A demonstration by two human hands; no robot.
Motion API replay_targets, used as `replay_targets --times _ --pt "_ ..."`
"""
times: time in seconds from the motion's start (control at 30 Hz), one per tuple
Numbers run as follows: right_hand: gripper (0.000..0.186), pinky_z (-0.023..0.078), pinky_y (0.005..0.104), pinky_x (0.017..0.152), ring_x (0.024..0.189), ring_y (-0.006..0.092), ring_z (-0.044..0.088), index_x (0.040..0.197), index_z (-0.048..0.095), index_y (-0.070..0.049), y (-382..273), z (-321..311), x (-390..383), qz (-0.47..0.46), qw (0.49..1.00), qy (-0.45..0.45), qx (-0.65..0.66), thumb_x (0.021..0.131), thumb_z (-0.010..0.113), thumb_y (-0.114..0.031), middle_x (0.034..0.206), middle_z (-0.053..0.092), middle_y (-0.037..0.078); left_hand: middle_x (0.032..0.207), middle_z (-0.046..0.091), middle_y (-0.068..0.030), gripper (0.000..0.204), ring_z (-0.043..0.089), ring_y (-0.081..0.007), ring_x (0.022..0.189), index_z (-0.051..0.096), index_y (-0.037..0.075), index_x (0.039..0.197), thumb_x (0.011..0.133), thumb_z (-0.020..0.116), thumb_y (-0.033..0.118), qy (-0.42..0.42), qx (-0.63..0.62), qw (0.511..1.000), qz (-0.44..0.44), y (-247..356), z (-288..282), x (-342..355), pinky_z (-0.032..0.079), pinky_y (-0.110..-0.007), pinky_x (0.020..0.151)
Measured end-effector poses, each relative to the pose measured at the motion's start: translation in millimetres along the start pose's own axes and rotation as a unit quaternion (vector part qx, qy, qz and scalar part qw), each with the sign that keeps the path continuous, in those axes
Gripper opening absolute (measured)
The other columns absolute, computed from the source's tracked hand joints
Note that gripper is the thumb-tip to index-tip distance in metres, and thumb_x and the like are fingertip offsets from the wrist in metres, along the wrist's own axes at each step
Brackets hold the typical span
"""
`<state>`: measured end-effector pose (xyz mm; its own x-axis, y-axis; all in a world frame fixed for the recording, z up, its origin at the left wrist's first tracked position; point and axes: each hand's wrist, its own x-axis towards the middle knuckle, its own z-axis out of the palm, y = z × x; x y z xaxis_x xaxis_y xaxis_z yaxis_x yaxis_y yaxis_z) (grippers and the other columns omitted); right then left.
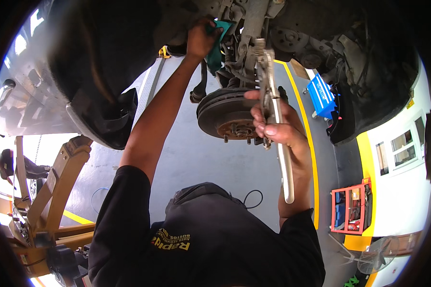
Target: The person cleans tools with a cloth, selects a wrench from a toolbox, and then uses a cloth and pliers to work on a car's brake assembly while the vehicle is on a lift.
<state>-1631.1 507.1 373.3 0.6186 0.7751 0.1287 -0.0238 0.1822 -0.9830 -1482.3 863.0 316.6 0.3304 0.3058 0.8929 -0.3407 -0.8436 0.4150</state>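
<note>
Left hand [202, 38] clutches green rag [216, 50] against suspension; right hand [277, 125] grips locking pliers [272, 103] beside brake disc [225, 115].

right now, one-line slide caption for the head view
Under a raised car, the left hand presses a teal cloth near the suspension while the right hand holds locking pliers beside the brake disc.

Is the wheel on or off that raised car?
Off. The brake disc and its hub studs sit bare, with no wheel over them. The right hand holds metal pliers beside the disc.
</note>
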Motion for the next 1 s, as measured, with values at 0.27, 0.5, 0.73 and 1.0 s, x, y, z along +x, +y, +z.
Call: replay_targets --times 0.27,0.5,0.73,1.0 --pt "0.074 0.045 0.0257 0.074 0.084 0.0116 0.056 0.138 0.057 0.007 -7 16 1 -0.027 0.991 0.069 -0.115 0.076 0.079 -0.027 0.095 0.054 0.002 0.102 0.076 -0.0186 0.036 0.075 -0.035 0.096 0.069 0.006 0.106 0.083 0.09 0.025 -0.049 -0.029 0.99 -0.13 -26 12 7 0.057 -0.042 0.089" --pt "0.056 0.048 0.0268 0.074 0.083 0.0098 0.056 0.122 0.063 0.003 -4 22 2 -0.125 0.941 0.204 -0.241 0.076 0.086 -0.018 0.092 0.059 0.001 0.104 0.077 -0.0026 0.021 0.069 -0.0098 0.095 0.074 0.012 0.124 0.104 0.068 0.013 -0.079 -0.379 0.906 -0.17 10 -32 23 0.055 -0.03 0.085" --pt "0.08 0.057 0.0461 0.09 0.105 0.0397 0.074 0.134 0.063 -0.001 -3 41 48 -0.152 0.777 0.308 -0.528 0.068 0.089 -0.036 0.115 0.075 0.021 0.113 0.075 -0.0024 0.018 0.068 -0.0113 0.104 0.071 0.008 0.119 0.101 0.073 0.009 -0.243 -0.25 0.936 -0.037 -23 -24 44 0.052 -0.028 0.095" --pt "0.092 0.06 0.0502 0.088 0.1 0.0429 0.076 0.144 0.058 -0.001 -20 32 87 -0.067 0.638 0.266 -0.72 0.07 0.091 -0.044 0.102 0.078 0.023 0.108 0.077 -0.0068 0.026 0.071 -0.0173 0.102 0.071 0.008 0.121 0.095 0.075 0.007 -0.245 -0.238 0.937 -0.075 5 -11 3 0.055 -0.032 0.093"
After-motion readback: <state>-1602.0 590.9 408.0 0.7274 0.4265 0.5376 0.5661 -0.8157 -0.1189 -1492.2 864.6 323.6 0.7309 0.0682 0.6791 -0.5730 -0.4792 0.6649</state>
